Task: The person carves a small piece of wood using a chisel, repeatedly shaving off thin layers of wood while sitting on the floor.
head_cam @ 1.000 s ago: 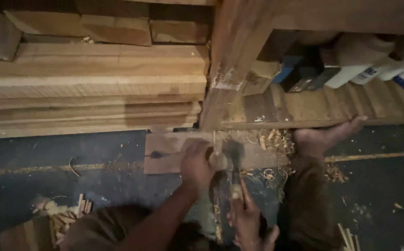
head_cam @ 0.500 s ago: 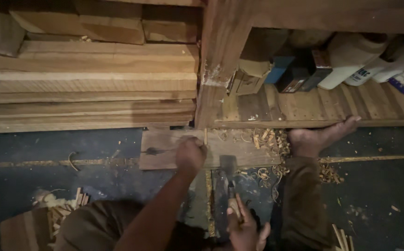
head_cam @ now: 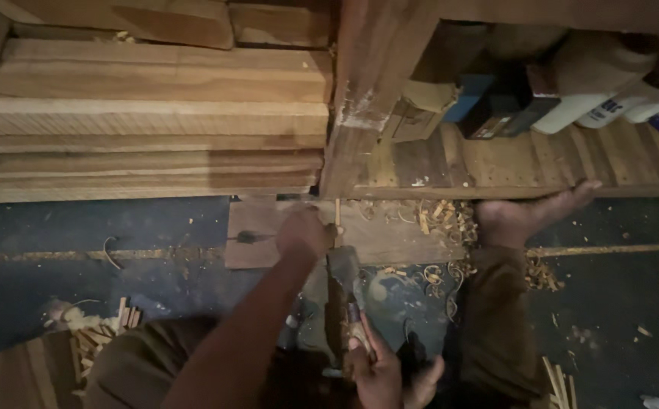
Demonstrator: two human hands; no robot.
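Dark floor bears board, wood shavings

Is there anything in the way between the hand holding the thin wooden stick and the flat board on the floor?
Nothing visible. The left hand holds the thin upright wooden stick right over the flat brown board. The right hand grips a broad dark metal blade beside it, not between them. Curly wood shavings lie off to the side.
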